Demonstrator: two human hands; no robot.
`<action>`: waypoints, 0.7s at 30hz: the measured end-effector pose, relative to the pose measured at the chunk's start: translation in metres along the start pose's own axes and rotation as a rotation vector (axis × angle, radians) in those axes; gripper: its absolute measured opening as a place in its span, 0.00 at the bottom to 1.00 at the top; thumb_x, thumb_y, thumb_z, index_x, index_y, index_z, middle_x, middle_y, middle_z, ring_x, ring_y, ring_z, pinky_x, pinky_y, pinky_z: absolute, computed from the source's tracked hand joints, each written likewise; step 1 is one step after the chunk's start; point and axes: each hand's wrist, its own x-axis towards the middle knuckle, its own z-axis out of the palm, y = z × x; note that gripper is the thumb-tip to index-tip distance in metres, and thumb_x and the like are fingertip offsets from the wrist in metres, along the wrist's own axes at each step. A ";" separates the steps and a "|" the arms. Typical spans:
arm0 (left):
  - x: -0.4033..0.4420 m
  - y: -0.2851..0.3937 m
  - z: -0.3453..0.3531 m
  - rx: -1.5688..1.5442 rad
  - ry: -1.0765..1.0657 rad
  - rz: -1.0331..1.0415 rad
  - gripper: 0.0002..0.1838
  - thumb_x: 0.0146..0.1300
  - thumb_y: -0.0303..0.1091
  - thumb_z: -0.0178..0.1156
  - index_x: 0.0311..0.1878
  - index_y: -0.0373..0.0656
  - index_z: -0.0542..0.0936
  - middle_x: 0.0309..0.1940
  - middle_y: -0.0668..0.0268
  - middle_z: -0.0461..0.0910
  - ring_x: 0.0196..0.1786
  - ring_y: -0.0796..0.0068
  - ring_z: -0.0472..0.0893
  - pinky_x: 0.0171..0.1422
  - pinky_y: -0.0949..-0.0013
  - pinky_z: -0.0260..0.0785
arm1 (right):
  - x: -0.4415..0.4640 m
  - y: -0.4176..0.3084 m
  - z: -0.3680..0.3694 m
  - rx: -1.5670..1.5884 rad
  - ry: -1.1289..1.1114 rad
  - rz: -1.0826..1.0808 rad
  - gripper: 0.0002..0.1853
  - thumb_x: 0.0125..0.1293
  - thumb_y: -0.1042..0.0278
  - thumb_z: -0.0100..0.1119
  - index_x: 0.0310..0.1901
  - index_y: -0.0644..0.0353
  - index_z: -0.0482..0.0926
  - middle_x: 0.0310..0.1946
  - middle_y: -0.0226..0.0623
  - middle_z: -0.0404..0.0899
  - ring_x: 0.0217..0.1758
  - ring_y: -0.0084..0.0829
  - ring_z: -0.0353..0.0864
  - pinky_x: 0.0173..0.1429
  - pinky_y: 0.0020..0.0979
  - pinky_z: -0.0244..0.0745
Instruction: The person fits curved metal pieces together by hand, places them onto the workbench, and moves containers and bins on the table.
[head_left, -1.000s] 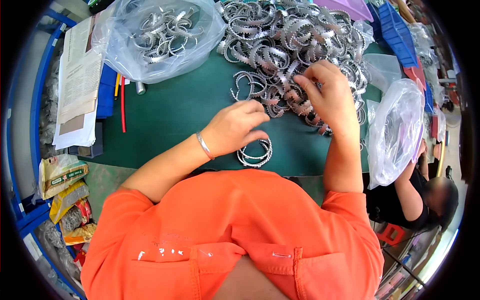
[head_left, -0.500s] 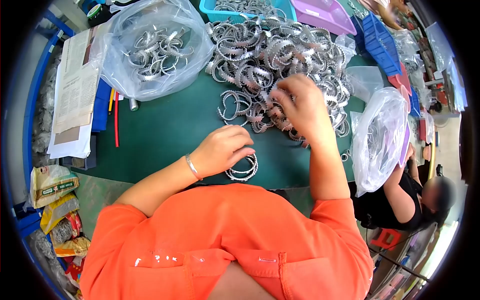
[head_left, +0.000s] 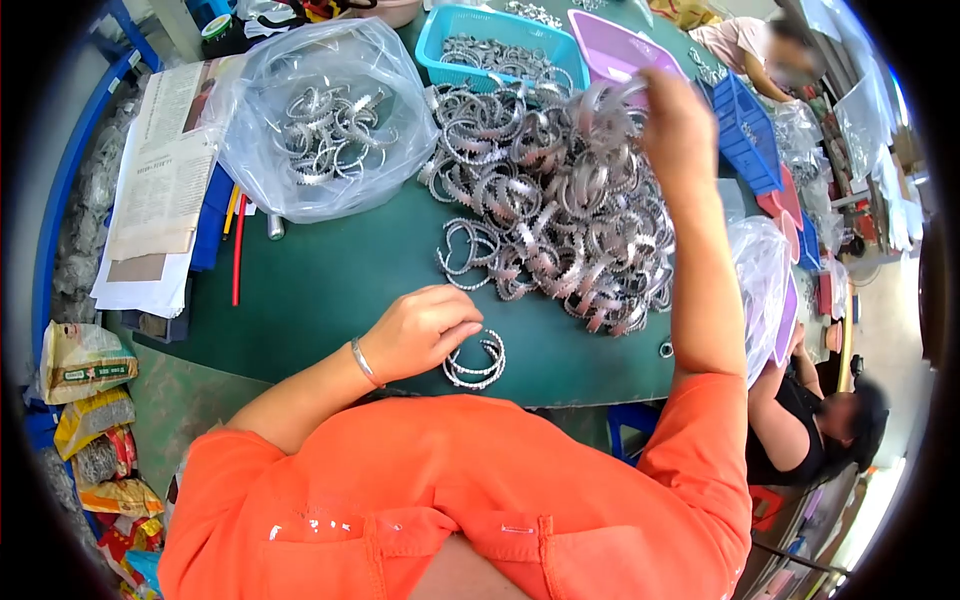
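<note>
A large heap of silvery toothed open rings (head_left: 560,210) covers the middle of the green table (head_left: 320,290). At its upper right, my right hand (head_left: 672,110) has curled fingers around something blurred that looks like a toothed ring. My left hand (head_left: 432,325), with a bracelet on the wrist, rests near the front edge, fingers bent together; whether they hold anything is hidden. Just right of its fingertips lie a few stacked round rings (head_left: 476,362). Two loose toothed rings (head_left: 466,247) lie at the heap's left side.
A clear bag (head_left: 325,120) of rings stands at the back left, beside papers (head_left: 165,165). Behind the heap are a turquoise basket (head_left: 500,32) and a purple tray (head_left: 625,45). Blue bins (head_left: 747,130) and two people (head_left: 815,430) are at the right.
My right hand has moved from the heap's middle up to its back right edge. My left hand has stayed beside the stacked rings. The view has shifted, showing more of the table's back.
</note>
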 end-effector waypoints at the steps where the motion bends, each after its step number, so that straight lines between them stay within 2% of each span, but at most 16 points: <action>1: 0.000 -0.001 0.000 -0.006 0.001 -0.015 0.04 0.53 0.26 0.62 0.31 0.37 0.78 0.30 0.62 0.78 0.33 0.64 0.78 0.37 0.68 0.71 | 0.012 0.002 -0.013 0.016 0.076 0.007 0.13 0.48 0.82 0.53 0.38 0.59 0.76 0.31 0.42 0.77 0.37 0.43 0.76 0.40 0.39 0.72; 4: 0.002 -0.003 0.002 -0.024 -0.010 -0.021 0.03 0.53 0.25 0.62 0.31 0.37 0.78 0.30 0.61 0.78 0.32 0.64 0.78 0.37 0.69 0.71 | 0.026 -0.008 -0.041 -0.006 0.179 -0.031 0.13 0.47 0.81 0.55 0.37 0.59 0.77 0.32 0.40 0.77 0.37 0.42 0.76 0.39 0.37 0.74; 6: 0.005 -0.004 0.004 -0.062 -0.001 0.003 0.03 0.53 0.25 0.61 0.31 0.37 0.78 0.29 0.61 0.78 0.32 0.64 0.78 0.37 0.69 0.71 | 0.016 -0.020 -0.042 -0.121 -0.280 -0.179 0.09 0.55 0.76 0.56 0.39 0.57 0.77 0.32 0.38 0.76 0.34 0.39 0.78 0.37 0.36 0.73; 8: 0.007 -0.004 0.003 -0.086 -0.018 -0.017 0.03 0.53 0.25 0.61 0.32 0.37 0.79 0.30 0.60 0.78 0.32 0.64 0.78 0.37 0.69 0.72 | 0.003 -0.031 -0.043 -0.032 -0.504 -0.275 0.08 0.55 0.75 0.56 0.38 0.56 0.77 0.31 0.37 0.74 0.33 0.40 0.77 0.35 0.38 0.72; 9: 0.007 -0.004 0.002 -0.080 -0.014 -0.024 0.03 0.53 0.25 0.61 0.32 0.37 0.79 0.30 0.60 0.78 0.32 0.64 0.78 0.37 0.69 0.72 | 0.002 -0.032 -0.046 0.083 -0.425 -0.244 0.08 0.55 0.74 0.57 0.38 0.57 0.77 0.31 0.38 0.75 0.33 0.41 0.77 0.35 0.37 0.72; 10: 0.007 -0.004 0.001 -0.076 -0.013 -0.035 0.04 0.54 0.25 0.61 0.32 0.37 0.79 0.30 0.60 0.78 0.32 0.64 0.78 0.37 0.69 0.72 | 0.001 -0.031 -0.049 0.086 -0.329 -0.107 0.09 0.56 0.73 0.58 0.40 0.59 0.77 0.30 0.38 0.75 0.33 0.41 0.76 0.36 0.35 0.72; 12: 0.006 -0.005 0.000 -0.078 -0.006 -0.038 0.04 0.54 0.26 0.61 0.32 0.37 0.79 0.31 0.60 0.78 0.32 0.64 0.78 0.37 0.69 0.72 | 0.000 -0.027 -0.046 0.162 0.007 0.026 0.08 0.56 0.69 0.58 0.38 0.58 0.77 0.28 0.39 0.74 0.31 0.42 0.76 0.35 0.37 0.72; 13: 0.006 -0.006 0.000 -0.079 0.001 -0.037 0.04 0.54 0.26 0.61 0.33 0.37 0.79 0.31 0.60 0.78 0.32 0.64 0.78 0.37 0.69 0.72 | -0.003 -0.030 -0.048 0.121 -0.010 -0.019 0.10 0.56 0.70 0.59 0.41 0.58 0.77 0.27 0.39 0.73 0.30 0.42 0.76 0.34 0.36 0.72; 14: 0.007 -0.006 0.000 -0.080 0.008 -0.036 0.04 0.54 0.26 0.61 0.33 0.37 0.79 0.31 0.61 0.79 0.32 0.65 0.78 0.36 0.70 0.72 | -0.008 -0.037 -0.053 0.065 -0.186 -0.069 0.10 0.56 0.71 0.59 0.41 0.60 0.77 0.26 0.40 0.73 0.30 0.41 0.76 0.33 0.35 0.72; 16: 0.009 -0.004 -0.003 -0.090 -0.005 -0.047 0.04 0.54 0.25 0.61 0.33 0.37 0.79 0.31 0.61 0.79 0.32 0.65 0.79 0.36 0.70 0.72 | -0.008 -0.036 -0.045 0.074 -0.011 -0.055 0.10 0.56 0.71 0.59 0.40 0.60 0.77 0.26 0.40 0.73 0.29 0.41 0.76 0.32 0.35 0.72; 18: 0.011 -0.002 -0.006 -0.102 -0.012 -0.058 0.04 0.54 0.25 0.61 0.33 0.37 0.79 0.31 0.61 0.79 0.31 0.66 0.79 0.35 0.71 0.72 | 0.000 -0.038 -0.049 0.129 0.121 0.124 0.08 0.56 0.71 0.59 0.38 0.60 0.77 0.27 0.40 0.73 0.29 0.41 0.76 0.32 0.36 0.72; 19: 0.011 -0.001 -0.006 -0.115 0.010 -0.086 0.04 0.54 0.25 0.60 0.33 0.37 0.79 0.30 0.61 0.78 0.31 0.65 0.78 0.35 0.70 0.71 | 0.000 -0.034 -0.044 0.086 0.113 -0.056 0.08 0.56 0.73 0.58 0.38 0.61 0.78 0.26 0.40 0.73 0.28 0.41 0.75 0.32 0.35 0.71; 20: 0.012 0.000 -0.007 -0.128 0.033 -0.112 0.04 0.54 0.25 0.60 0.32 0.36 0.79 0.30 0.60 0.78 0.30 0.63 0.78 0.35 0.69 0.71 | -0.004 -0.042 -0.045 0.152 -0.021 -0.002 0.08 0.56 0.76 0.58 0.39 0.63 0.77 0.26 0.40 0.72 0.28 0.40 0.74 0.32 0.34 0.70; 21: 0.011 -0.002 -0.008 -0.125 0.027 -0.107 0.04 0.55 0.25 0.59 0.34 0.37 0.79 0.31 0.61 0.78 0.30 0.65 0.79 0.34 0.70 0.72 | -0.007 -0.048 -0.042 0.227 0.018 0.018 0.08 0.56 0.76 0.58 0.39 0.63 0.77 0.26 0.40 0.72 0.27 0.40 0.74 0.32 0.34 0.70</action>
